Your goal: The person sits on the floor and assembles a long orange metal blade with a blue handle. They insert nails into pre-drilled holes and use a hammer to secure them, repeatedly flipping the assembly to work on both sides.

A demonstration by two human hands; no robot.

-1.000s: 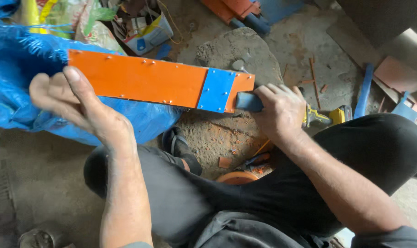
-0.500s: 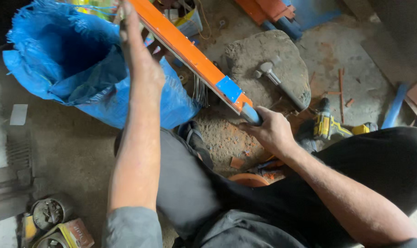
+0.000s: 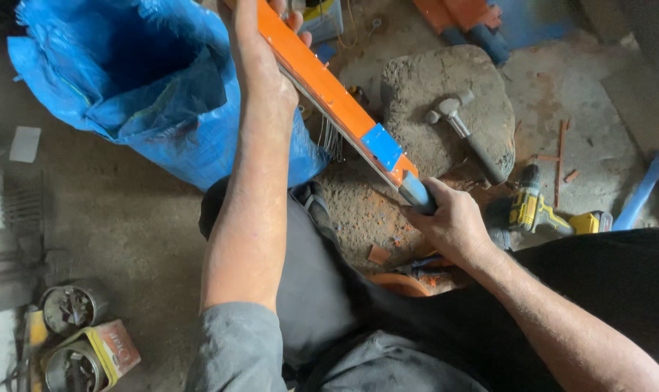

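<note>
Long flat orange metal blade with a blue patch near its handle end (image 3: 329,98): long axis runs from 11 o'clock down to 5 o'clock, tipped on edge so mostly its narrow side shows. Far end points to 11 o'clock, out past the top of view; handle end points to 5 o'clock, toward the person.

Left hand (image 3: 260,58): at 12 o'clock, fingers wrapped over the upper stretch of the blade, closed on it.

Right hand (image 3: 453,221): at centre right, fingers fully curled around the blue-grey handle (image 3: 416,194), firm grip.

The blade is held in the air above a rough grey stone block (image 3: 424,94) carrying 1 steel hammer (image 3: 464,131). Crumpled blue plastic sack (image 3: 126,80) lies at 10 o'clock. Yellow-and-black cordless drill (image 3: 536,210) lies on the floor at 3 o'clock.
</note>
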